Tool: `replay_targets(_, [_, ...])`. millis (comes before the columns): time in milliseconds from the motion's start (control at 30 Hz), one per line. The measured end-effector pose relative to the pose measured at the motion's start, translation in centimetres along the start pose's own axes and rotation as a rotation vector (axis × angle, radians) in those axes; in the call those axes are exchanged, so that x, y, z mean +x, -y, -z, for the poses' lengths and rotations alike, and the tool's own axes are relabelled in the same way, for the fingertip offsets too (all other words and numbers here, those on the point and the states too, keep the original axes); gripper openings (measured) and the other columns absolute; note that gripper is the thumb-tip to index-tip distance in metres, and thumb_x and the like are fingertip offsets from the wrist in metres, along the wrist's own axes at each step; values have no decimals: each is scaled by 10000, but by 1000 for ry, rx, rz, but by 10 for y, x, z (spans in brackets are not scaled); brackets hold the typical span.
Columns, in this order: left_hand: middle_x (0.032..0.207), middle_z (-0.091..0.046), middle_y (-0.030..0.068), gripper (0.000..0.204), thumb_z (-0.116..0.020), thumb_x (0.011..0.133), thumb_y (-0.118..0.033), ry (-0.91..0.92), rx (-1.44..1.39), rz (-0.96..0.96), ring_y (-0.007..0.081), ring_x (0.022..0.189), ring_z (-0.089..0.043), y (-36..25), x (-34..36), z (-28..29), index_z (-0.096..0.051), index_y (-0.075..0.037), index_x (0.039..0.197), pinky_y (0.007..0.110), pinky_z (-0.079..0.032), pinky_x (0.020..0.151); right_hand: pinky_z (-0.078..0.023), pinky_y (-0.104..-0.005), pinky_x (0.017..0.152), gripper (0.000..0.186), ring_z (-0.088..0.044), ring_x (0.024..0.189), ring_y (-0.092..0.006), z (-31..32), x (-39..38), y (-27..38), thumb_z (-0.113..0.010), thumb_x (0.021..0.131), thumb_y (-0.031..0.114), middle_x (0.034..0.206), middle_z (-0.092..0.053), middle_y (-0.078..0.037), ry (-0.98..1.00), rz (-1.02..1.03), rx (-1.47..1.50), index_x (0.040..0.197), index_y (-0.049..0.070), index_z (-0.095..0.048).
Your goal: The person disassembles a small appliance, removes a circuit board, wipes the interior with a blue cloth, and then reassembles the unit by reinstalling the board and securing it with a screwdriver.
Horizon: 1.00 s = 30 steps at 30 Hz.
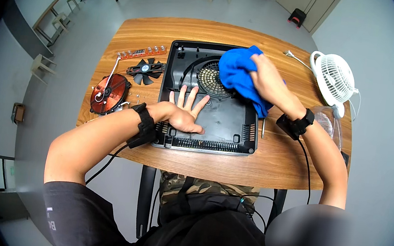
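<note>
An opened black plastic cooker base [225, 126] lies flat on the wooden table [270, 165] in front of me. My left hand [186, 112] rests palm down on its lower left part, fingers spread. My right hand [265, 80] grips a bunched blue cloth [239, 72] and presses it on the shell's upper right, beside the round vent grille [210, 78]. Both wrists carry black bands.
Left of the shell lie a copper coil disc [109, 93], a small black fan [145, 70], an orange circuit strip [142, 52] and loose screws. A white desk fan [333, 78] and a clear container [328, 121] stand at the right. A screwdriver [263, 128] lies by the shell's right edge.
</note>
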<state>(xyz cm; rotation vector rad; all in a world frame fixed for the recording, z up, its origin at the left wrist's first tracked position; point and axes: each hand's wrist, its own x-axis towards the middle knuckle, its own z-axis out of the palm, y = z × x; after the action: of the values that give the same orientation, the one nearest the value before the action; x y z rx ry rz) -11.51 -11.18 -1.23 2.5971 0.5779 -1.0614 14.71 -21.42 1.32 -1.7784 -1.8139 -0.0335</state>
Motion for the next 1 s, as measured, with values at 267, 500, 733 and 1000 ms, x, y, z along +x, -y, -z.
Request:
replay_targets(267, [1592,274,296,1153,-482,838,-790,17,-22,-25,553,1451,227,1,-2,2,181,-219,1589,682,4,1145,-476,-460,803,260,-567,890,-419,49,29,18,-672,889,137,946,-536,-226,-419,-81,-23,1052,-26,-551])
replay_targets(500, [1591,273,299,1150,-478,839,-792,10,-19,-21,554,1451,226,0,-5,3,175,-216,1591,682,4,1145,-469,-480,811,280,-613,987,-365,12,-9,20,-624,839,51,954,-670,-146,360,120,-437,1109,53,-551])
replay_targets(733, [1592,272,299,1152,-491,839,-787,-3,-16,-10,553,1453,222,-1,-1,0,174,-221,1591,678,5,1147,-294,-636,1032,484,-593,1075,-408,8,-29,16,-563,1010,327,933,-657,-216,570,5,-245,1243,-73,-423])
replay_targets(1000, [1592,278,292,1147,-505,846,-764,-1,-29,-14,545,1454,231,0,-5,3,178,-220,1589,669,12,1150,-190,-699,1109,389,-593,1104,-407,12,-16,5,-563,1013,311,1028,-637,-246,714,-121,-37,1171,-7,-404])
